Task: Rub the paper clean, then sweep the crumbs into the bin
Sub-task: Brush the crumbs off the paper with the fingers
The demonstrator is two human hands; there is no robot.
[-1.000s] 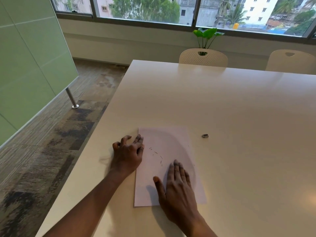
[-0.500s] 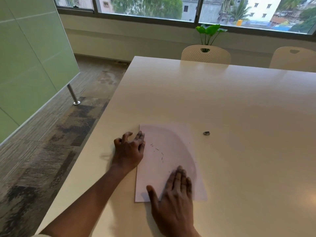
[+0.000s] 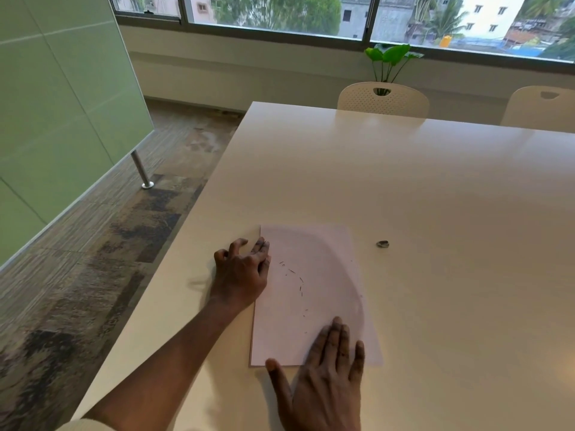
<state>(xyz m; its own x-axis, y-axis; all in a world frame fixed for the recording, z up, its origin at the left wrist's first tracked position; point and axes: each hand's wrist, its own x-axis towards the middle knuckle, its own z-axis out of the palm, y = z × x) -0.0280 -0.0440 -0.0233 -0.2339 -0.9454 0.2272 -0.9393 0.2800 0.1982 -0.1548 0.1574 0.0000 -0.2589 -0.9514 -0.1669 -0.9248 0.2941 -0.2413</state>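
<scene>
Two empty hands on paper (image 3: 315, 244): left hand (image 3: 241, 272) loosely arched, right hand (image 3: 326, 374) flat.

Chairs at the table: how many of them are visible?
2. One chair stands at the table's far edge, in front of the plant; the second chair is to its right, cut off by the frame. More may stand out of view.

This is looking like an office meeting room; a long white table (image 3: 404, 181) is filling it, with a perforated chair (image 3: 383, 96) and a second chair (image 3: 541, 107) standing at its far edge; a green glass partition (image 3: 56, 104) is standing over carpet tiles (image 3: 109, 244); a wide window (image 3: 280, 10) is showing city buildings, with a leafy plant (image 3: 390, 56) sitting below it.
</scene>
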